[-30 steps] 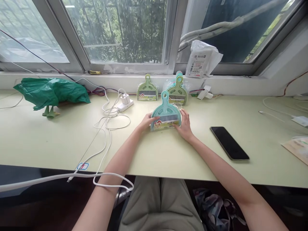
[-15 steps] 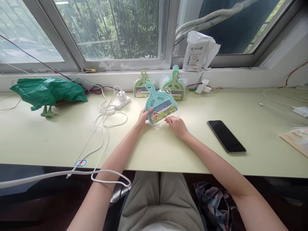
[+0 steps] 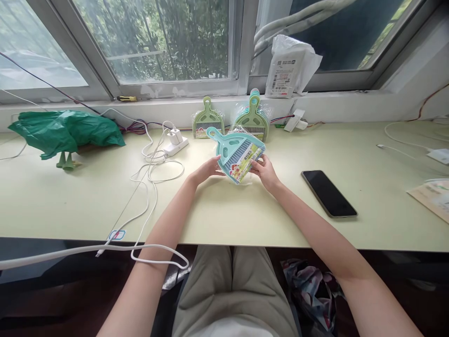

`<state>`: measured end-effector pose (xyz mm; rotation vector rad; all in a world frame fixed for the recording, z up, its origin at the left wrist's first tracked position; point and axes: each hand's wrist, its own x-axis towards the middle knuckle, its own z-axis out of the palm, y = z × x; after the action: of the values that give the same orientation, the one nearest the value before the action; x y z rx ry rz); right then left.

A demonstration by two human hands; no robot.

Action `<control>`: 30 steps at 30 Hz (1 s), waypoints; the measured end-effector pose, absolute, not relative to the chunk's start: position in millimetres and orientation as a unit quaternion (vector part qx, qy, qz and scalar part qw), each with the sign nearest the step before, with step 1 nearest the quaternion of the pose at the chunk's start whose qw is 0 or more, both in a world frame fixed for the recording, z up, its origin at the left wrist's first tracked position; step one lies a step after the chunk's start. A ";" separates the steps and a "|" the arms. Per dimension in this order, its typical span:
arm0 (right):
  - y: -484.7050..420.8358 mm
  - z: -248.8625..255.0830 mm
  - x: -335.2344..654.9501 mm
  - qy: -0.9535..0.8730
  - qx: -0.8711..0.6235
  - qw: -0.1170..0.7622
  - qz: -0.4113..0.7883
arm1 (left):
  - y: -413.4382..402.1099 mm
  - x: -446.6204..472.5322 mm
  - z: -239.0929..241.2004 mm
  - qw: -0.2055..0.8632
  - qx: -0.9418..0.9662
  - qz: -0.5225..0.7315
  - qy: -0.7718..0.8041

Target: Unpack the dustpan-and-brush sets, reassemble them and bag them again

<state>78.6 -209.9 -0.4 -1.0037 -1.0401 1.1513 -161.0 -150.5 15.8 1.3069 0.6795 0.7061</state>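
1 turq. dustpan set [image 3: 242,157], wrapped — tilted over table [image 3: 224,215], nr stacked sets [image 3: 253,121]. R hand [image 3: 266,174] pinching its R edge; L hand [image 3: 206,170] at opp. edge — fingers part hidden, can't tell grip.

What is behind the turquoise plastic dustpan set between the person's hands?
A lone green plastic dustpan set and a stack of green and turquoise ones. The turquoise set covers part of their lower fronts and the tabletop directly behind it.
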 end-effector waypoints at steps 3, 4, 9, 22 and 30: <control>-209.8 0.5 78.9 -0.463 -0.449 0.586 0.491 | -148.7 -166.4 17.2 0.665 0.594 0.319 0.321; -208.9 0.1 79.0 -0.467 -0.452 0.587 0.483 | -148.1 -168.0 17.5 0.661 0.601 0.310 0.325; -206.5 0.2 81.9 -0.475 -0.446 0.607 0.455 | -146.6 -169.5 14.7 0.651 0.623 0.288 0.323; -210.8 4.3 79.7 -0.469 -0.435 0.587 0.496 | -139.8 -168.6 10.3 0.625 0.594 0.355 0.361; -211.7 3.9 77.2 -0.460 -0.450 0.582 0.497 | -133.3 -174.1 6.7 0.597 0.571 0.382 0.413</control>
<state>77.2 -211.7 3.9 -1.0505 -1.0732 1.1614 -174.1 -133.3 6.7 1.3261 0.9581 0.8871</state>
